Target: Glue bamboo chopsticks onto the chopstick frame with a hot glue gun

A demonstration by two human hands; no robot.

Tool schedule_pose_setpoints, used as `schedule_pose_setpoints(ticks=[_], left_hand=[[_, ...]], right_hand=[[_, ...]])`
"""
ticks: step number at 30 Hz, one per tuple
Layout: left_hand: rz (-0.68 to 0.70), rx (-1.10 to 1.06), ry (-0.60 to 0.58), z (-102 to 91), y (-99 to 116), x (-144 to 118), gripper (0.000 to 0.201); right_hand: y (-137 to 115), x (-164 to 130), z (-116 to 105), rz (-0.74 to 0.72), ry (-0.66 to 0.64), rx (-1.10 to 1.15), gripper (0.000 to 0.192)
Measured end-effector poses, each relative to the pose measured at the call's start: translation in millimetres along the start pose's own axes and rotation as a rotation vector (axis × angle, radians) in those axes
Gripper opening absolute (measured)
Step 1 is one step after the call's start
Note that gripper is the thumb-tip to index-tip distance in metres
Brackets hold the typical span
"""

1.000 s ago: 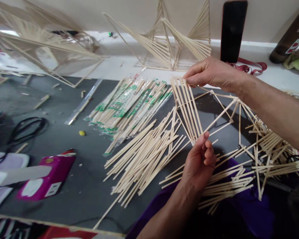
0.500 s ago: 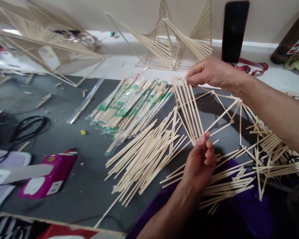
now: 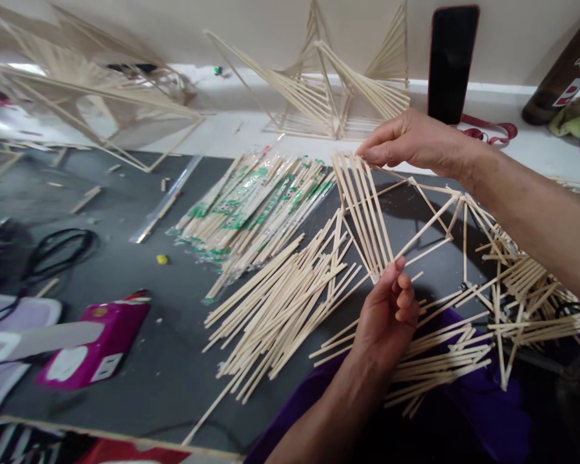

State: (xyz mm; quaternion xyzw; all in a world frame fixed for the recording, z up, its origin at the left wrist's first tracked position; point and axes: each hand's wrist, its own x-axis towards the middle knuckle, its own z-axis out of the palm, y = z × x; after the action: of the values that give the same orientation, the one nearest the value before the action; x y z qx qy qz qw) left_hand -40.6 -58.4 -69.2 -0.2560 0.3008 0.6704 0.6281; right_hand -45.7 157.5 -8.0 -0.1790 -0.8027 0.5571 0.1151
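Both of my hands are on a frame built of thin wooden sticks. My left hand (image 3: pixel 389 309) pinches the lower end of a fan of sticks (image 3: pixel 363 216), where they come together. At the fan's upper end, the thumb and fingers of my right hand (image 3: pixel 391 143) grip the last stick on the right. Joined to the fan, more sticks (image 3: pixel 428 222) spread out to the right as an open frame over the dark tabletop (image 3: pixel 164 335). Loose wooden sticks (image 3: pixel 280 309) lie in a pile left of my left hand, and further sticks (image 3: pixel 444 367) rest on purple cloth below it.
Clear-wrapped chopsticks (image 3: pixel 256 203) lie behind the loose pile. A finished stick model (image 3: pixel 338 96), a phone (image 3: pixel 452 64) and a dark bottle (image 3: pixel 560 77) stand at the back. On the left are a larger model (image 3: pixel 101 96), a magenta box (image 3: pixel 94 338) and a black cable (image 3: pixel 60 254).
The view has shifted very slightly. Both hands keep the same hold on the stick frame, and nothing else has visibly moved.
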Motion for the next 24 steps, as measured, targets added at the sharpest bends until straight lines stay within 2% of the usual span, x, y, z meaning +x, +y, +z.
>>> schedule_pose_setpoints(ticks=[12,20,24], left_hand=[[-0.013,-0.010,0.005,0.6,1,0,0.030],[-0.013,0.001,-0.040,-2.3,0,1,0.029],[0.007,0.013,-0.054,-4.1,-1,2,0.021]], right_hand=[[-1,-3,3,0.026,0.041,-0.068,0.016],[-4,-17,-4,0.073,0.262,0.048,0.011],[-4,-27,-10,0.056,0.351,0.068,0.012]])
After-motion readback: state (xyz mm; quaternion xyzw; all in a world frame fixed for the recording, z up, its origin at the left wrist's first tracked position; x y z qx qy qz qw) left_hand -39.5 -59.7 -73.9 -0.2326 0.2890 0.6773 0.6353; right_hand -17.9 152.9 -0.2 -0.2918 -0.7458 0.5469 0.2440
